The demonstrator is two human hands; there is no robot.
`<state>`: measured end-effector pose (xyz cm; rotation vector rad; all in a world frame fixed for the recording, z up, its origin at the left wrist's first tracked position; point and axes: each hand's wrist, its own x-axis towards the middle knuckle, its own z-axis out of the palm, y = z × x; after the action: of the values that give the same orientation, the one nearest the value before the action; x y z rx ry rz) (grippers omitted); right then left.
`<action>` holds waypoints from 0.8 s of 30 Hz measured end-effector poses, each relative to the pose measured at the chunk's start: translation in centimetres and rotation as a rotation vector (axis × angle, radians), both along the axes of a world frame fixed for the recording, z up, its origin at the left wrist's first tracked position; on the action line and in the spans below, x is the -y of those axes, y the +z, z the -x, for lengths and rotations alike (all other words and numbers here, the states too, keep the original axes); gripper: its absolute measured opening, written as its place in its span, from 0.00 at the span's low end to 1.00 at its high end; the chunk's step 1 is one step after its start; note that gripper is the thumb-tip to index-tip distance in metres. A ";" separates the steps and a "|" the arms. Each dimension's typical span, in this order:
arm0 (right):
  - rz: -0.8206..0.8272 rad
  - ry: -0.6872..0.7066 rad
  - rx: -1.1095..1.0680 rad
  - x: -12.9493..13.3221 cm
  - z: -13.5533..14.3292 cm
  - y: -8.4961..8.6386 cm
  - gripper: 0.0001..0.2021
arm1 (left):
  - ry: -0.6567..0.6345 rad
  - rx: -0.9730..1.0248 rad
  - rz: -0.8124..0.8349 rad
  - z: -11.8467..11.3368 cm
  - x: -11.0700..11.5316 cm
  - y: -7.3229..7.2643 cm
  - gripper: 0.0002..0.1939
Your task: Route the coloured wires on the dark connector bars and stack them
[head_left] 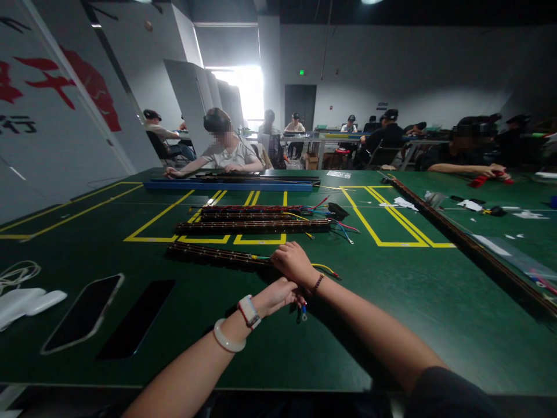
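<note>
A dark, long wire harness point(217, 253) lies across the green table with its right end at my hands. My right hand point(293, 264) is closed over that end, where a green wire and a yellow wire point(324, 268) with a red-sleeved terminal come out. Just below and touching it, my left hand point(278, 293) pinches several short wire ends; a blue ring terminal point(304, 313) hangs under its fingers. What lies inside both grips is partly hidden. Beyond, a stack of similar harnesses point(252, 225) lies side by side, with red, blue and yellow leads at the right.
Two phones, one light-edged point(82, 313) and one dark point(137, 319), lie left beside a white device point(30, 305) with a cable. A blue channel point(226, 186) runs along the back. Another long harness point(470, 241) crosses the right side. Co-workers sit across the table.
</note>
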<state>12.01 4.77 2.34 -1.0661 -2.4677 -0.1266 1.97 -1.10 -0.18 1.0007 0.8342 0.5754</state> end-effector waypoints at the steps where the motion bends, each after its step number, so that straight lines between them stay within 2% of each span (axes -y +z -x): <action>1: 0.004 0.008 -0.001 0.0 0.0 -0.1 0.07 | 0.000 -0.008 0.001 0.0 0.0 -0.1 0.11; 4: -0.001 0.035 -0.050 0.2 -0.3 -0.3 0.07 | 0.005 -0.009 -0.017 -0.1 -0.1 -0.3 0.09; 7: -0.029 0.045 -0.145 0.7 -1.3 -0.2 0.11 | 0.041 0.015 -0.046 -0.2 0.0 -0.4 0.04; 10: -0.034 0.049 -0.195 1.3 -3.4 0.0 0.12 | 0.056 -0.019 -0.093 -0.3 0.1 -0.1 0.09; 13: -0.031 0.028 -0.180 1.8 -6.2 -0.4 0.11 | 0.008 -0.176 -0.203 -0.2 0.0 0.4 0.12; 18: -0.015 -0.081 -0.120 2.3 -10.5 -2.4 0.09 | -0.013 -0.440 -0.449 0.7 -0.3 1.4 0.20; 24: 0.024 -0.176 -0.022 1.9 -11.7 -3.5 0.06 | 0.017 -0.744 -0.696 1.1 0.2 2.4 0.21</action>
<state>23.67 2.90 -1.20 -1.2876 -2.3588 -0.1392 0.85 -1.29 2.18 1.9090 1.3325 0.5149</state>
